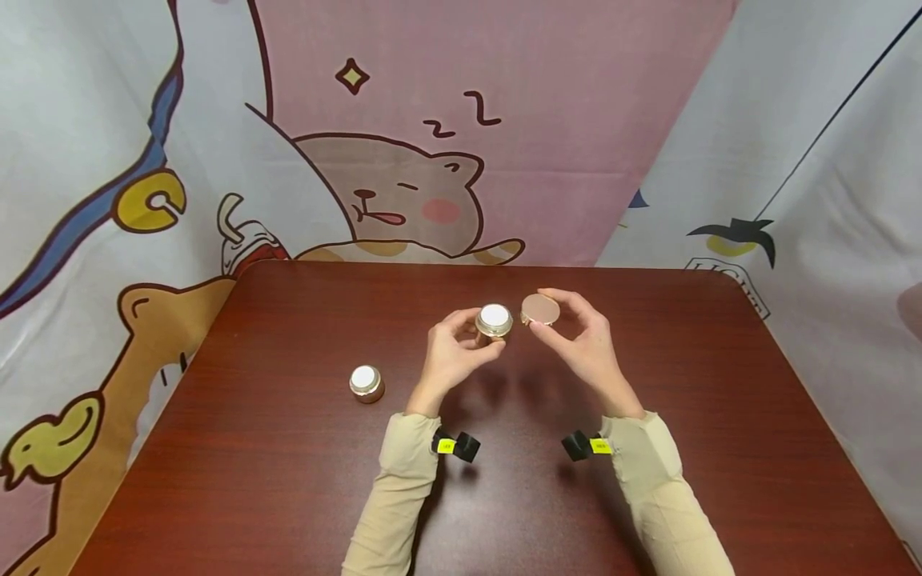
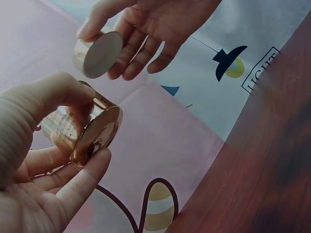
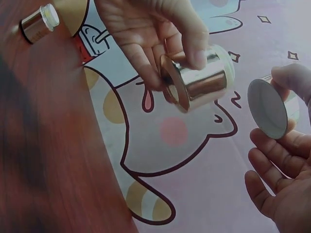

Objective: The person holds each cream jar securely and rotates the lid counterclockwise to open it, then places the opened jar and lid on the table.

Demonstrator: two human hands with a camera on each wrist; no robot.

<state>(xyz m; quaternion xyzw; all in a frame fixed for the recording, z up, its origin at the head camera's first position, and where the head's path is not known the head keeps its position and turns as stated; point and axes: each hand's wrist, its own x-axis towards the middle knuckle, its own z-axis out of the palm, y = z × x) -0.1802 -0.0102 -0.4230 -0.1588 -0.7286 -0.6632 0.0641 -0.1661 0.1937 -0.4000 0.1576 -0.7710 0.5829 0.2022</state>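
Observation:
My left hand (image 1: 448, 356) grips a shiny gold cosmetic jar (image 1: 495, 321) with a white round top, held up above the table. In the left wrist view the jar (image 2: 99, 127) is tilted, its gold base toward the camera and small print on its side. Between thumb and fingers, my right hand (image 1: 589, 346) pinches a round rose-gold lid (image 1: 540, 310). The right wrist view has a pale round face of the lid (image 3: 268, 108) beside the jar (image 3: 206, 80), with a small gap between them. A second gold jar (image 1: 366, 383), also white on top, stands on the table left of my hands.
The dark red-brown wooden table (image 1: 288, 480) stretches under both forearms. Behind it hangs a cloth (image 1: 576, 120) printed with cartoon animals, which comes down to the table's far edge. A small dark camera is strapped to each wrist over the beige sleeves (image 1: 403, 480).

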